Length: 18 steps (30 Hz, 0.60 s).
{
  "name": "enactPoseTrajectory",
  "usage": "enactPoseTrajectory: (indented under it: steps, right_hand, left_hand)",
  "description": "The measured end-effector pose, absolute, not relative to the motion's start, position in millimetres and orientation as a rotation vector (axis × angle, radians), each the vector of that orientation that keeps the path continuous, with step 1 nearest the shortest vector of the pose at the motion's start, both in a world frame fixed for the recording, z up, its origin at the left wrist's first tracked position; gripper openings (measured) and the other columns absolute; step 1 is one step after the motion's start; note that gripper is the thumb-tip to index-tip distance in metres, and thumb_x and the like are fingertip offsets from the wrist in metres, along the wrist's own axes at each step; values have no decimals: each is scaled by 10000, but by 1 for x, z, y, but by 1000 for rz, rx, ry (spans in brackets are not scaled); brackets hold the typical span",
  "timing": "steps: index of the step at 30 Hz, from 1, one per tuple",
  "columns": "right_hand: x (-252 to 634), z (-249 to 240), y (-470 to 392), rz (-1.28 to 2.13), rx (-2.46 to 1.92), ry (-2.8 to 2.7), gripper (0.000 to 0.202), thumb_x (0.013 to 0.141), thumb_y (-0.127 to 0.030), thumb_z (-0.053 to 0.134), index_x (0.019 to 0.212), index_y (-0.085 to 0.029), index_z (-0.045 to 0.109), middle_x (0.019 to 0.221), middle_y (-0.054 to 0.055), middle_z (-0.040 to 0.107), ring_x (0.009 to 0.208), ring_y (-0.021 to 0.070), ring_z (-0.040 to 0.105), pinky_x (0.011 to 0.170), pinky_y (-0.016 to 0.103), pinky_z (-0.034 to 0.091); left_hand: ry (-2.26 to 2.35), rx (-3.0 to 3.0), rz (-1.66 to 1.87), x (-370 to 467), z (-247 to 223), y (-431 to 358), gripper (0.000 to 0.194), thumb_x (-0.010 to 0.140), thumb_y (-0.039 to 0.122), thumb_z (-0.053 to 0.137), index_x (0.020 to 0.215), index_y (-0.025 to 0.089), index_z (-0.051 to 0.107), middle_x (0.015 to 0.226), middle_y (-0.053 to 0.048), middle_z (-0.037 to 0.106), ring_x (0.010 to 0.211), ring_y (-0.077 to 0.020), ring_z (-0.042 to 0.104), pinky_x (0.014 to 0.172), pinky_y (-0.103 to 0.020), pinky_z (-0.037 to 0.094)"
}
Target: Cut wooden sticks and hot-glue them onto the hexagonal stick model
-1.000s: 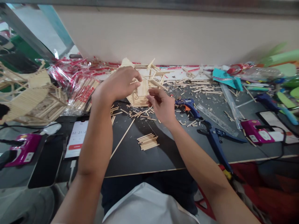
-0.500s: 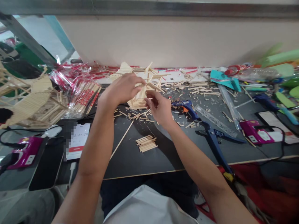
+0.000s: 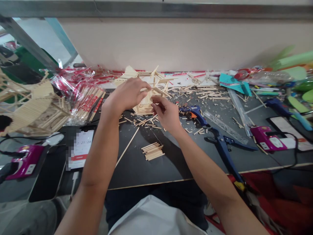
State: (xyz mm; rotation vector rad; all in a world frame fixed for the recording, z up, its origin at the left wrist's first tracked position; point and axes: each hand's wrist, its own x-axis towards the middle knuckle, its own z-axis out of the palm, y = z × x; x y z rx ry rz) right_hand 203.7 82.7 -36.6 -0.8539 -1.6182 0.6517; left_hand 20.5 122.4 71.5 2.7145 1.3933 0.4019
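Note:
A model built of thin wooden sticks (image 3: 145, 106) stands at the middle of the dark table, with a ribbed panel and a layered base. My left hand (image 3: 129, 94) reaches over its left side, fingers bent and closed on its upper part; the fingertips are partly hidden. At the model's front right, my right hand (image 3: 166, 112) has thumb and fingers pinched together against it. Whatever lies in that pinch is too small to make out. Nearer to me lies a small bundle of short cut sticks (image 3: 153, 151). One long stick (image 3: 127, 147) lies slantwise beside my left forearm.
A blue glue gun (image 3: 198, 114), a clear ruler (image 3: 225, 127) and a blue-handled cutter (image 3: 223, 150) lie to the right. At left are a larger stick model (image 3: 31, 107), wrapped sticks (image 3: 88, 101), and a phone (image 3: 81, 147). Stick scraps (image 3: 210, 93) cover the back.
Both hands keep almost the same place and grip on the model. The whole view has shifted very slightly.

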Motion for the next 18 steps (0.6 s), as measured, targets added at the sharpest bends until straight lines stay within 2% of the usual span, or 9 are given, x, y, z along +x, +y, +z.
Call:
enactPoseTrajectory:
  steps: [4,8,10,14,16,18]
  right_hand:
    - [202,-38,82,668,-863,-1613,183,1013,-257,582,1187,-225,628,947,28,710,657,113,692,613,270,573]
    - [202,-37,80,655,-873,-1623,223,1007,-273,604,1225,-224,602,960,35,718,639,117,690,602,269,573]
    - [204,-35,79,568,-886,-1648,217,1009,-289,615,1213,-215,615,965,41,734,619,111,676,599,268,559]
    - [209,-31,77,221,-984,-1708,213,1034,-409,623,1053,-203,671,875,39,757,555,105,609,597,274,504]
    - [212,-31,76,75,-1007,-1716,304,1052,-472,594,933,-204,672,769,22,735,523,103,577,577,269,468]
    - [214,-32,76,-37,-1000,-1710,366,1072,-483,553,859,-206,662,683,6,699,512,105,566,552,261,434]
  left_hand:
    - [1396,2687,413,20,69,123,355,1017,256,542,1319,209,723,1342,-109,719,1290,-298,634,1150,-446,457]
    - [1366,2665,527,14,71,122,533,978,196,577,1509,240,564,1538,-87,592,1438,-279,523,1236,-436,377]
    - [1385,2649,559,11,73,121,526,974,196,575,1499,237,571,1550,-87,578,1452,-276,506,1251,-432,357]
    - [1403,2587,600,13,74,123,371,1003,275,559,1345,204,685,1438,-93,667,1383,-291,570,1224,-452,385]
    - [1374,2553,626,18,71,126,373,986,336,607,1320,198,699,1391,-95,697,1347,-298,600,1200,-452,408]
    - [1363,2517,607,23,67,130,457,932,403,691,1336,188,693,1329,-108,728,1283,-311,642,1164,-453,439]
